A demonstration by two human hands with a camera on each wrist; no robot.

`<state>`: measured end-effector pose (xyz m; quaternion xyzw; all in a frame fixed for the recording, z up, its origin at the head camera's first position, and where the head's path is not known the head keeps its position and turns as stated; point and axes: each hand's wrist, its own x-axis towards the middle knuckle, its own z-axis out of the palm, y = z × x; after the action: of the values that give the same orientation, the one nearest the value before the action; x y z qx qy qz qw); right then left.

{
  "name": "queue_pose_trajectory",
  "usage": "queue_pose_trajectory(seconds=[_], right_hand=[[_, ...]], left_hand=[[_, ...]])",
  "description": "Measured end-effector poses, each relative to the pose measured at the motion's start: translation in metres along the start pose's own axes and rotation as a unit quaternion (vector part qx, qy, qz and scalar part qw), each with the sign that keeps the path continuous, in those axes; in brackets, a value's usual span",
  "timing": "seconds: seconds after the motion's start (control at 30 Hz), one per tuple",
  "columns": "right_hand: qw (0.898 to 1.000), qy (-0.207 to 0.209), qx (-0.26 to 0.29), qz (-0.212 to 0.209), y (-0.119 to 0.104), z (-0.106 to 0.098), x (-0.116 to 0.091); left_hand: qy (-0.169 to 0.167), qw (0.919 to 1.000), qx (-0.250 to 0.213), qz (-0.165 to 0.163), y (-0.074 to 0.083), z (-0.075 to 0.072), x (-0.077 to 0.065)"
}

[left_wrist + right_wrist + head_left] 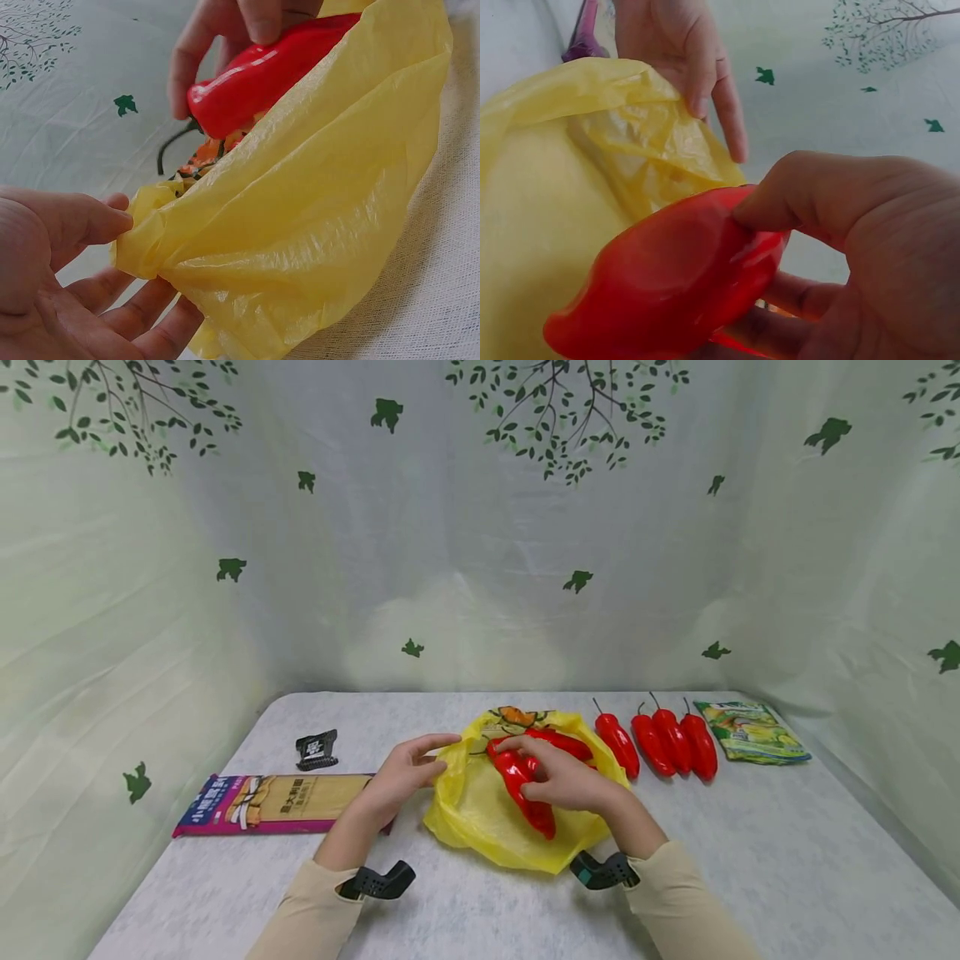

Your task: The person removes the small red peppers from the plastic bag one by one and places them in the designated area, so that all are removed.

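Backdrop: pale curtain (465, 552) printed with green leaves. Worktop (795, 868): whitish-grey. Yellow bag (480, 835), centre, mouth open, further red peppers (564, 743) within; left hand (405, 771) pinches its left rim. One held pepper (531, 806), glossy red, gripped by right hand (566, 777) at the bag's mouth. Right side: four loose peppers (673, 739); green-and-yellow packet (750, 732). Left side: long purple-edged packet (300, 797); small black packet (317, 750) behind it.

Forearms (348, 839) angled inward, left grip (405, 772) pinching, right grip (568, 777) curled, clasping.
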<state>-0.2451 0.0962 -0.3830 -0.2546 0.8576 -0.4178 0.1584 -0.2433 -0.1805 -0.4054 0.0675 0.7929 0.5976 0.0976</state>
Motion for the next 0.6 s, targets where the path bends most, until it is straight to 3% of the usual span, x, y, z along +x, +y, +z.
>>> queue_pose_trajectory(seconds=[0.13, 0.3, 0.6], right_hand=[[0.999, 0.032, 0.008, -0.009, -0.004, -0.006, -0.003], [0.997, 0.067, 0.027, 0.011, -0.009, -0.014, -0.009], [0.994, 0.074, 0.073, 0.013, -0.010, -0.028, -0.026]], left_hand=[[0.001, 1.0000, 0.000, 0.001, 0.001, 0.001, 0.001], [0.001, 1.0000, -0.002, 0.001, 0.001, 0.001, 0.001], [-0.001, 1.0000, -0.006, 0.004, -0.001, -0.002, 0.000]])
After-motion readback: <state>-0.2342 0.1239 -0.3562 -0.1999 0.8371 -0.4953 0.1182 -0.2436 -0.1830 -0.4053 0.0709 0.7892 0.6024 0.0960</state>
